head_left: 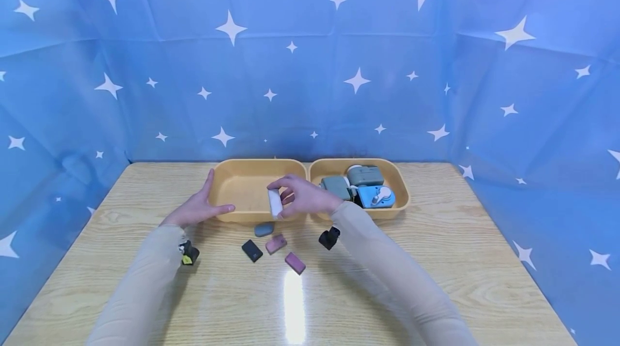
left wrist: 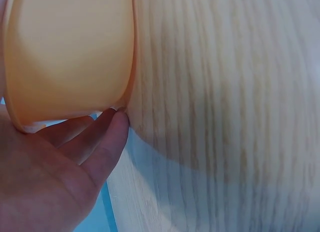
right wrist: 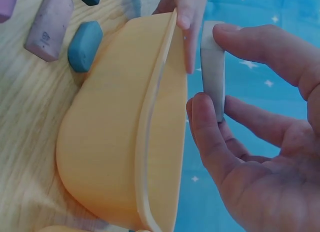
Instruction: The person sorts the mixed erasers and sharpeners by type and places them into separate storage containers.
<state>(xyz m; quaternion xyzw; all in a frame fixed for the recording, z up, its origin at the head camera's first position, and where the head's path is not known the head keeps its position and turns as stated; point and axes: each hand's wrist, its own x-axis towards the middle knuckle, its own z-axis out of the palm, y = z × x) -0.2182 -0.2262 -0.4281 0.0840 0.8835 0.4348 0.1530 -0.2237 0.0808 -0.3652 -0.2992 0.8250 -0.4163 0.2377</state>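
My right hand pinches a white eraser-like block between thumb and fingertips, over the front right rim of the left yellow bin. In the right wrist view the block is upright, beside the bin's rim. My left hand rests at the same bin's front left corner, fingers fairly straight along the end wall and thumb reaching over the front. The left wrist view has its fingertips touching the bin's outside. In front of the bin lie a blue-grey block, a black one, a pink one and a purple one.
To the right stands a second yellow bin, close beside the first. It contains grey-green box-shaped things and a blue box with a white crank. A blue star-patterned cloth surrounds the wooden table on three sides.
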